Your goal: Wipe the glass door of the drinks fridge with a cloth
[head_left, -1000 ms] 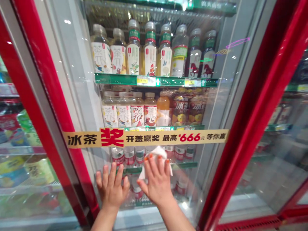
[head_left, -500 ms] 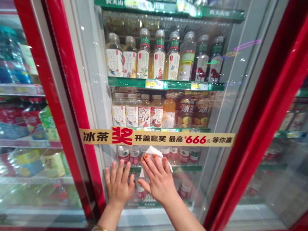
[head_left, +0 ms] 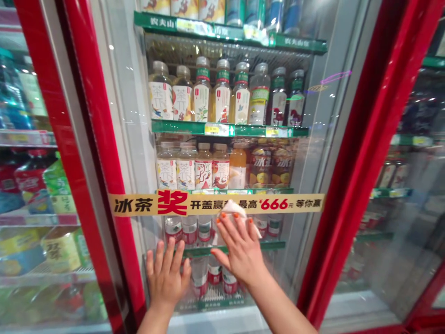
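My right hand (head_left: 239, 246) lies with its fingers spread over a crumpled white tissue (head_left: 232, 208), pressing it against the glass door (head_left: 205, 320). The tissue pokes out past the fingertips and overlaps the lower edge of a yellow promotional strip (head_left: 135, 205) on the glass. Much of the tissue is hidden under the hand. Lower and to the left, my left hand (head_left: 167, 278) is open, fingers stretched upward, its palm toward the glass with nothing in it.
Behind the glass, bottled drinks (head_left: 222, 95) stand in rows on green-edged shelves (head_left: 229, 129). Red door frames (head_left: 358, 153) rise on both sides. More drinks (head_left: 60, 250) show through the neighbouring door on the left, and further shelves are visible at the right.
My right hand has slid a little up and to the right with the tissue, which now covers part of the strip. My left hand sits slightly lower in view. The view has shifted slightly.
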### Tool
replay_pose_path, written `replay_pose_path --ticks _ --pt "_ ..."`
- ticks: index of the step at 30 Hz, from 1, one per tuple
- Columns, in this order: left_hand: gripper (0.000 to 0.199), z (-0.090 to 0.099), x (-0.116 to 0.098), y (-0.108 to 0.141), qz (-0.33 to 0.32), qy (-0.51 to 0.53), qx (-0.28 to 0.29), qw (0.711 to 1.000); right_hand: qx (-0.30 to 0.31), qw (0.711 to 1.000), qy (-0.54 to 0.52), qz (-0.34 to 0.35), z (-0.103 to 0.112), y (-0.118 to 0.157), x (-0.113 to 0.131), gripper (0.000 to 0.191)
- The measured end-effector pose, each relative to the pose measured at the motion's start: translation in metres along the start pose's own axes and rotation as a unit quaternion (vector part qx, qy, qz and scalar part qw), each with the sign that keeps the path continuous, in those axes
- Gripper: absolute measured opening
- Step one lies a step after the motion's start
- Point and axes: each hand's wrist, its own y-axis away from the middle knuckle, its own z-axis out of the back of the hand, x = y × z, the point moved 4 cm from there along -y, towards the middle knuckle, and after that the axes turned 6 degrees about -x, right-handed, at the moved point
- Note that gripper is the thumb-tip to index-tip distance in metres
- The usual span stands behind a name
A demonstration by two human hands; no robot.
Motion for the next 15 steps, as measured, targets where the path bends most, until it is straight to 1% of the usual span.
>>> replay_pose_path --ticks 1,2,3,4,5,6,7,8,9,10,11,12,13,14,15 --pt "0.084 0.000 -0.001 0.000 0.000 0.000 -0.001 1.000 -0.007 0.999 0.014 -0.052 0.005 0.008 -0.020 0.084" --pt "0.085 0.000 -0.001 0.000 0.001 0.000 -0.004 1.000 -0.018 0.991 0.029 -0.130 0.010 0.015 -0.044 0.084" --pt "0.085 -0.001 -0.002 0.000 0.002 0.000 -0.008 1.000 -0.033 0.976 0.040 -0.213 0.014 0.021 -0.067 0.083" --pt "0.085 -0.001 -0.002 0.000 0.004 0.001 -0.012 1.000 -0.048 0.955 0.049 -0.288 0.017 0.025 -0.083 0.082" --pt "0.085 -0.001 -0.002 0.000 0.006 0.001 -0.016 1.000 -0.061 0.937 0.055 -0.339 0.018 0.027 -0.088 0.082" --pt "0.085 -0.001 -0.002 0.000 0.007 0.001 -0.017 1.000 -0.067 0.930 0.059 -0.358 0.016 0.028 -0.082 0.083" --pt "0.085 -0.001 -0.002 0.001 0.007 0.002 -0.016 1.000 -0.065 0.937 0.060 -0.337 0.013 0.026 -0.066 0.086" --pt "0.085 -0.001 -0.001 0.001 0.006 0.002 -0.013 1.000 -0.060 0.954 0.059 -0.287 0.008 0.025 -0.042 0.088" --pt "0.085 -0.001 -0.001 0.001 0.005 0.002 -0.009 1.000 -0.053 0.974 0.055 -0.212 0.003 0.025 -0.015 0.089" --pt "0.085 -0.001 0.000 0.001 0.003 0.001 -0.007 1.000 -0.053 0.988 0.047 -0.138 -0.001 0.029 0.009 0.088" --pt "0.085 0.000 0.000 0.001 0.001 -0.001 -0.007 1.000 -0.053 0.995 0.040 -0.079 -0.002 0.035 0.026 0.086" --pt "0.085 0.000 0.000 0.000 -0.002 -0.003 -0.007 1.000 -0.055 0.997 0.037 -0.048 0.000 0.042 0.032 0.085" --pt "0.084 0.000 0.000 0.000 -0.003 -0.004 -0.008 1.000 -0.058 0.996 0.038 -0.047 0.003 0.048 0.026 0.085" --pt "0.085 0.000 -0.001 0.000 -0.004 -0.006 -0.009 1.000 -0.061 0.994 0.046 -0.077 0.008 0.052 0.010 0.086" --pt "0.085 0.000 -0.002 0.000 -0.005 -0.007 -0.011 1.000 -0.063 0.988 0.053 -0.130 0.013 0.052 -0.013 0.087"
